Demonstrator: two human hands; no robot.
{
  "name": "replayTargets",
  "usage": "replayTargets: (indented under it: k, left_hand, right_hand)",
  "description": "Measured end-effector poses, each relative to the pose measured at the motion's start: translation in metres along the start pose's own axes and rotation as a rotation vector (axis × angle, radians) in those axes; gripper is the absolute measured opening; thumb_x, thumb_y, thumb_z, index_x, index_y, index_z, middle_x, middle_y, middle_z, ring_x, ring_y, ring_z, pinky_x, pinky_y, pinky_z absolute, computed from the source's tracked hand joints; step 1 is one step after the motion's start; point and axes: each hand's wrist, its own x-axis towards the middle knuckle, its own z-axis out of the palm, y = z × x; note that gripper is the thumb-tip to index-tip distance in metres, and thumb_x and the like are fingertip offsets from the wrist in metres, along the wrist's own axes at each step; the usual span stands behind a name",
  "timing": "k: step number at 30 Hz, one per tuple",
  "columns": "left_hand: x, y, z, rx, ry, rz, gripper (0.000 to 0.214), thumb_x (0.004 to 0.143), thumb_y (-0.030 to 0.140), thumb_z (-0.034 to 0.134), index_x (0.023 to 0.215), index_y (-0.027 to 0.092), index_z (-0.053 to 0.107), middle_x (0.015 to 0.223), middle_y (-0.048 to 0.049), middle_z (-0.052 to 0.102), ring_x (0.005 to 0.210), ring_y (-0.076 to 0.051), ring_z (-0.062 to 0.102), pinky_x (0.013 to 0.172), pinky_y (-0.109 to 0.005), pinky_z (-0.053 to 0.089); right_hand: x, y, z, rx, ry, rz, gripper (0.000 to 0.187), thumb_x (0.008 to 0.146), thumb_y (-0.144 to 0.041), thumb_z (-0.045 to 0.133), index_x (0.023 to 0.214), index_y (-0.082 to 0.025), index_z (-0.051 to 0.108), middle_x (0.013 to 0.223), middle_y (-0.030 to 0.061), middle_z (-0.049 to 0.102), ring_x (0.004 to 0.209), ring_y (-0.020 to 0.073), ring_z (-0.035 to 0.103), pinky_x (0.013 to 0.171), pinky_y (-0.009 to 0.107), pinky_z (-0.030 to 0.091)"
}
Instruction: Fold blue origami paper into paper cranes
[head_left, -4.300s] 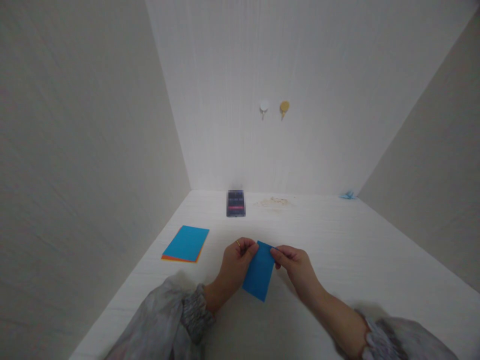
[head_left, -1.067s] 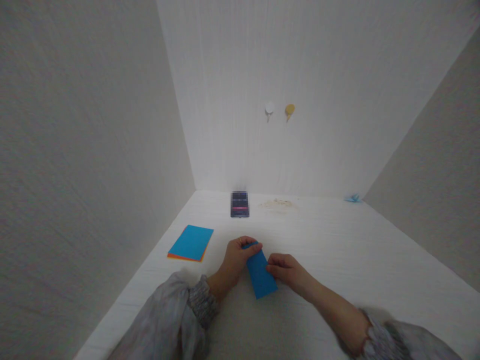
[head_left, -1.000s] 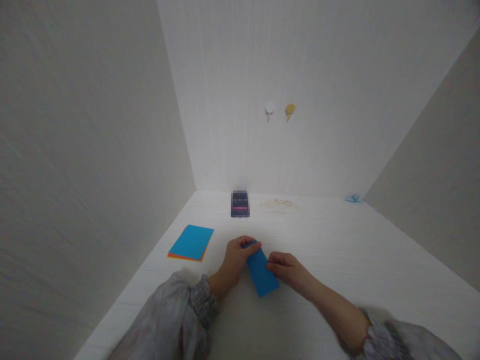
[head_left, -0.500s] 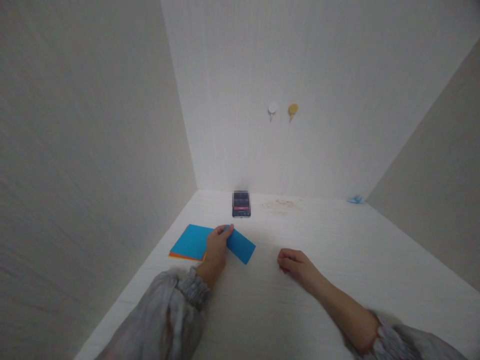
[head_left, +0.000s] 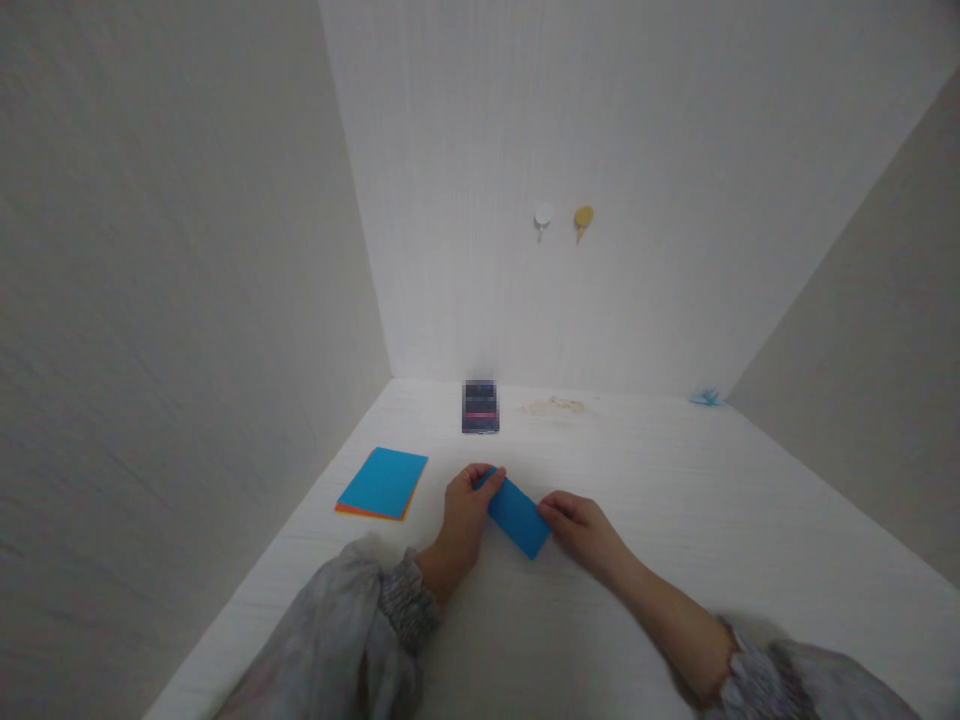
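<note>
A blue rectangular piece of paper (head_left: 517, 515) slants between my two hands, above the white tabletop. My left hand (head_left: 472, 505) pinches its upper left end, thumb on top. At the opposite end, my right hand (head_left: 571, 520) has its thumb and fingers closed on the paper's right edge. To the left of my left hand lies a stack of square coloured paper (head_left: 384, 483), blue on top with orange and yellow edges showing beneath.
A phone (head_left: 480, 407) with a blurred screen is at the back against the wall. Two hooks, white (head_left: 543, 216) and yellow (head_left: 583, 218), are on the back wall. A small light-blue folded paper (head_left: 706, 397) sits in the far right corner. Side walls enclose the table.
My left hand has carried the blue paper right and slightly nearer, away from the stack. My right hand has shifted a little left and taken hold of the paper's right edge.
</note>
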Motion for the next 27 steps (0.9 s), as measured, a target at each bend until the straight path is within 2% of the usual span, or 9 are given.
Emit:
replayTargets:
  k: [3, 5, 10, 15, 18, 22, 27]
  left_hand:
    - [0.000, 0.002, -0.002, -0.023, -0.060, -0.023, 0.026, 0.057, 0.034, 0.069, 0.069, 0.014, 0.056, 0.059, 0.0020, 0.052, 0.054, -0.009, 0.045, 0.050, -0.020, 0.034]
    - [0.000, 0.003, -0.004, 0.023, -0.148, -0.023, 0.023, 0.056, 0.029, 0.069, 0.071, 0.014, 0.058, 0.057, 0.0026, 0.052, 0.053, -0.009, 0.045, 0.049, -0.019, 0.032]
    - [-0.001, 0.003, -0.010, 0.289, -0.402, -0.059, 0.017, 0.059, 0.028, 0.067, 0.069, 0.014, 0.066, 0.058, -0.0011, 0.057, 0.054, -0.012, 0.048, 0.050, -0.021, 0.033]
    - [-0.001, 0.003, -0.011, 0.305, -0.545, -0.091, 0.017, 0.059, 0.030, 0.067, 0.065, 0.014, 0.068, 0.058, -0.0022, 0.060, 0.051, -0.012, 0.049, 0.052, -0.023, 0.035]
    - [-0.003, 0.003, -0.009, 0.307, -0.585, -0.103, 0.018, 0.059, 0.031, 0.066, 0.066, 0.015, 0.068, 0.055, -0.0017, 0.060, 0.049, -0.011, 0.047, 0.050, -0.022, 0.033]
    - [-0.006, 0.004, -0.007, 0.323, -0.582, -0.103, 0.018, 0.059, 0.032, 0.066, 0.064, 0.014, 0.067, 0.051, -0.0007, 0.058, 0.045, -0.010, 0.044, 0.046, -0.021, 0.030]
    - [-0.009, 0.006, -0.005, 0.288, -0.555, -0.097, 0.018, 0.061, 0.032, 0.064, 0.064, 0.014, 0.066, 0.055, -0.0014, 0.059, 0.047, -0.010, 0.044, 0.047, -0.021, 0.031]
  right_hand:
    - [0.003, 0.007, -0.006, -0.004, 0.055, -0.005, 0.028, 0.077, -0.038, 0.043, 0.062, -0.016, 0.053, 0.054, -0.0011, 0.046, 0.054, 0.0121, 0.042, 0.049, 0.023, 0.032]
    - [0.005, 0.012, -0.009, -0.005, 0.066, -0.020, 0.028, 0.077, -0.038, 0.043, 0.061, -0.017, 0.052, 0.055, -0.0010, 0.046, 0.054, 0.0120, 0.042, 0.048, 0.023, 0.033]
    - [0.005, 0.016, -0.013, -0.019, -0.042, -0.019, 0.026, 0.076, -0.036, 0.045, 0.060, -0.017, 0.050, 0.052, -0.0027, 0.043, 0.050, 0.0104, 0.039, 0.045, 0.022, 0.030]
    - [0.001, 0.008, -0.013, 0.012, -0.046, 0.011, 0.028, 0.076, -0.038, 0.046, 0.060, -0.017, 0.049, 0.051, -0.0034, 0.041, 0.048, 0.0093, 0.037, 0.043, 0.021, 0.028]
    - [-0.001, 0.006, -0.011, 0.043, -0.059, 0.017, 0.031, 0.076, -0.042, 0.046, 0.059, -0.016, 0.049, 0.050, -0.0036, 0.040, 0.047, 0.0087, 0.036, 0.041, 0.020, 0.027]
    - [-0.003, 0.003, -0.009, 0.055, -0.059, 0.017, 0.032, 0.076, -0.043, 0.047, 0.058, -0.016, 0.049, 0.049, -0.0039, 0.040, 0.046, 0.0085, 0.035, 0.041, 0.020, 0.026]
    - [-0.003, -0.003, -0.010, 0.076, -0.067, 0.015, 0.023, 0.071, -0.038, 0.055, 0.069, -0.016, 0.057, 0.053, -0.0028, 0.046, 0.048, 0.0096, 0.039, 0.044, 0.021, 0.029]
